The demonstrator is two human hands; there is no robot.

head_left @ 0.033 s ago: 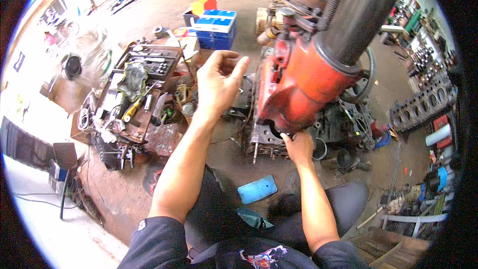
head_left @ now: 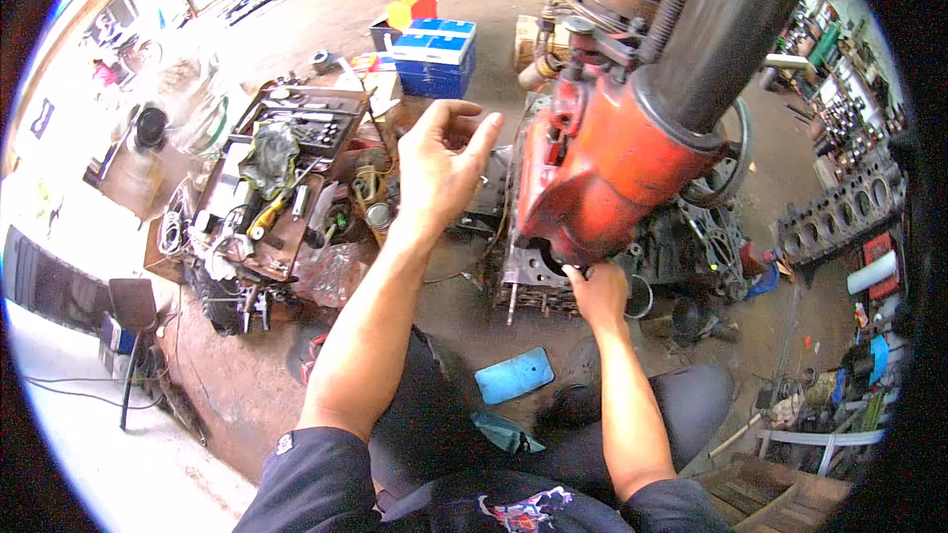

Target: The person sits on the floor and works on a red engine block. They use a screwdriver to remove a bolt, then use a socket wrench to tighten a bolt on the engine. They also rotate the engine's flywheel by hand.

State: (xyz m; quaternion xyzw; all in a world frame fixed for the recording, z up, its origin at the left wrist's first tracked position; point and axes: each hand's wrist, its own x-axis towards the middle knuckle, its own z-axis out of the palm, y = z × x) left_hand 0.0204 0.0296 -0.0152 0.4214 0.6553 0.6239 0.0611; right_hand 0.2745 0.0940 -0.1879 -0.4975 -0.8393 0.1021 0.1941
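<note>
While the red machine (head_left: 632,163) stands over the engine block (head_left: 523,271), the head view shows the right hand (head_left: 600,293) at the machine's lower edge, its grip hidden, impossible to tell; the left hand (head_left: 441,170), loosely curled, apparently empty, hovers alongside, probably for clearance.

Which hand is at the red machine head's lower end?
The right hand, its thumb near that end of the red machine head; the left hand is raised, fingers curled.
</note>
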